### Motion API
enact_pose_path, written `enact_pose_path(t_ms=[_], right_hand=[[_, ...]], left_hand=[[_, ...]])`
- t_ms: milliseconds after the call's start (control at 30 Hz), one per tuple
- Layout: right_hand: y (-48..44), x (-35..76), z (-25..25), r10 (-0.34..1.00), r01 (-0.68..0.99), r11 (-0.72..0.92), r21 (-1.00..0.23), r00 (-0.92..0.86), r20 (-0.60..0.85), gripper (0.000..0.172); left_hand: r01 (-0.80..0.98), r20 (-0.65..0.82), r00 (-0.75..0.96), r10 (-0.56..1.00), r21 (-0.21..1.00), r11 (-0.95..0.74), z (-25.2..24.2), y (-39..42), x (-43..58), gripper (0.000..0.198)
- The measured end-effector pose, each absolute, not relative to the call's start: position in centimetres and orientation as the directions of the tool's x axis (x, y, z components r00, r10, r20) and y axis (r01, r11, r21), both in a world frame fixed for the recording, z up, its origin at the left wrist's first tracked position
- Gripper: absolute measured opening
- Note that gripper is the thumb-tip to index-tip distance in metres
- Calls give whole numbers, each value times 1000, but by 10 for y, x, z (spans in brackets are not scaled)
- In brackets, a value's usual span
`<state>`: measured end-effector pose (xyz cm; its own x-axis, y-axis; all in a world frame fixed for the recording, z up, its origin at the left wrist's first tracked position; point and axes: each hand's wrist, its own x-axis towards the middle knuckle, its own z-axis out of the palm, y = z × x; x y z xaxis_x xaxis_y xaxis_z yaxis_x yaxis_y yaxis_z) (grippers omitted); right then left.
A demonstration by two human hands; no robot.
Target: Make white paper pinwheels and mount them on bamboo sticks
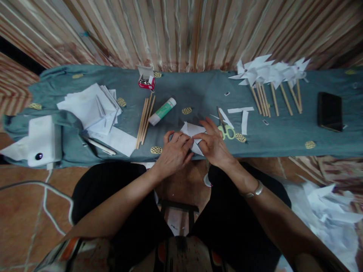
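Observation:
A small white paper pinwheel (pixel 193 129), partly folded, lies at the front edge of the cloth under both my hands. My left hand (pixel 176 151) is closed on its left side, fingers bent together. From the right, my right hand (pixel 213 145) pinches the paper near its middle with thumb and forefinger; the other fingers are raised. The fingers hide much of the paper. Just beyond my right hand lie green-handled scissors (pixel 226 131) and thin paper strips (pixel 241 110). A glue stick (pixel 162 112) rests to the upper left, beside several wooden sticks (pixel 145 121).
A pile of white paper (pixel 90 105), a pen (pixel 100 146) and a white device (pixel 44 141) with a cable are on the left. An open red box of small metal pieces (pixel 146 78) stands behind. Finished pinwheels (pixel 272 73) and a black phone-like object (pixel 329 111) lie right.

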<state>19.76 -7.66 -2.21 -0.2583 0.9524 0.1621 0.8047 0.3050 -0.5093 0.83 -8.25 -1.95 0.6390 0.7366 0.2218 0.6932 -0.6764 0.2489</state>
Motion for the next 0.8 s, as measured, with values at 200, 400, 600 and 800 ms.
enact_pose_path(t_ms=[200, 400, 600, 800], right_hand=[[-76, 196, -20, 946, 802, 323, -503, -260, 194, 36], [-61, 211, -19, 946, 737, 321, -595, -221, 237, 33], [-43, 221, -19, 960, 727, 263, -634, -131, 248, 26], [-47, 233, -12, 955, 744, 295, -600, -203, 217, 32]], left_hand=[[702, 217, 633, 743, 243, -669, -20, -83, 9, 38], [698, 198, 628, 752, 283, -657, -16, -83, 9, 35], [693, 213, 630, 747, 279, -665, -18, -83, 9, 34], [694, 212, 627, 749, 285, -661, -17, -83, 9, 33]])
